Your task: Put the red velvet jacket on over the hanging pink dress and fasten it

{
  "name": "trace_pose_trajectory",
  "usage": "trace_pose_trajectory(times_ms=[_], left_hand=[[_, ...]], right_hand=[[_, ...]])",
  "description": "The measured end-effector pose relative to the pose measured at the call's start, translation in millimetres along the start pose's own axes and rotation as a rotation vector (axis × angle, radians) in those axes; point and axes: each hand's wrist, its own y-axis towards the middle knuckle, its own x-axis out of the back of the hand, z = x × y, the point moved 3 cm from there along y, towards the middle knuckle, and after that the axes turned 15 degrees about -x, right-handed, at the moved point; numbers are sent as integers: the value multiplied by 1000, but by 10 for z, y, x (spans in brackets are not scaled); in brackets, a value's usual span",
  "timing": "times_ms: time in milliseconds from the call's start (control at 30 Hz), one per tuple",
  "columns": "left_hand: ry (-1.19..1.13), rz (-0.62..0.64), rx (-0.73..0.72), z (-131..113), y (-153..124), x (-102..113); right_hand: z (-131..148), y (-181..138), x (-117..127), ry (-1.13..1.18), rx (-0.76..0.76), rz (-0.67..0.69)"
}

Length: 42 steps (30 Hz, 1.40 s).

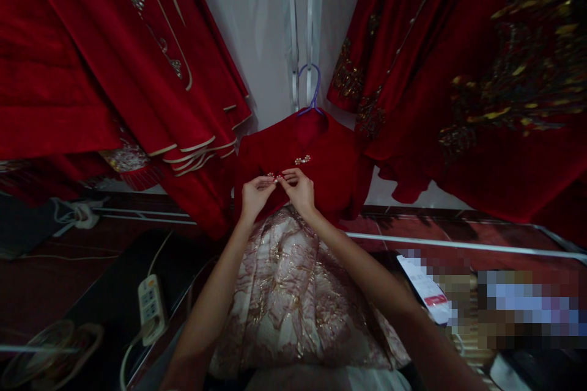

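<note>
A red garment top (330, 165) hangs on a purple hanger (312, 88) against the white wall, over a pale pink and gold embroidered skirt (293, 299). Both my hands meet at its front, below a jewelled clasp (302, 160). My left hand (255, 194) pinches the left edge of the fabric at a small beaded fastener (274, 177). My right hand (300, 189) pinches the other side of that same fastener, fingertips touching the left hand's.
Red embroidered robes hang on the left (114, 73) and right (481, 85). A white power strip (151, 305) with its cable lies on a dark surface at lower left. A metal rail (458, 245) runs along the floor. A paper tag (424, 287) lies at right.
</note>
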Motion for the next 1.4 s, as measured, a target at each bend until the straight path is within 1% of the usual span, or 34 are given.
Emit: trace_pose_trajectory(times_ms=[67, 100, 167, 233, 367, 433, 500, 567, 633, 700, 767, 833, 900, 967, 1033, 1133, 1200, 1233, 1300, 1400], left_hand=[[-7, 73, -27, 0, 10, -14], [-13, 96, -40, 6, 1, -16], [7, 98, -71, 30, -53, -5], [104, 58, -113, 57, -162, 22], [414, -63, -174, 85, -497, 58], [472, -105, -182, 111, -661, 43], [475, -118, -177, 164, -775, 16], [471, -80, -155, 227, -812, -10], [483, 3, -133, 243, -771, -23], [516, 86, -129, 154, -676, -17], [559, 109, -154, -58, -574, -4], [568, 79, -194, -333, -520, -23], [534, 20, -221, -561, -545, -97], [485, -15, -241, -659, -643, -226], [464, 6, -254, -606, -777, -376], [505, 120, -222, -355, -954, -550], [517, 186, -169, -196, -1016, -595], [503, 205, -144, -143, -1027, -599], [448, 203, -106, -99, -1022, -583], [324, 108, -56, -116, -992, -525]], right_hand=[[-11, 29, 6, 30, 23, 22], [-25, 41, 14, 49, 35, 53], [-75, 50, 56, 73, 45, 134], [-150, 31, 143, 52, 39, 197], [-326, -70, 402, -106, 36, 256], [-422, -131, 526, -196, 8, 264], [-528, -193, 604, -259, -45, 299], [-640, -258, 617, -264, -105, 385], [-743, -319, 576, -238, -140, 482], [-817, -359, 517, -223, -122, 511], [-851, -378, 471, -215, -75, 476], [-854, -382, 455, -191, -50, 415], [-843, -375, 473, -160, -61, 374], [-832, -346, 537, -126, -81, 334], [-829, -290, 651, -95, -105, 290], [-817, -183, 881, -102, -139, 250], [-773, -142, 1021, -130, -146, 263], [-737, -142, 1068, -135, -155, 286], [-646, -192, 1091, -89, -213, 371], [-494, -369, 937, 86, -341, 552]])
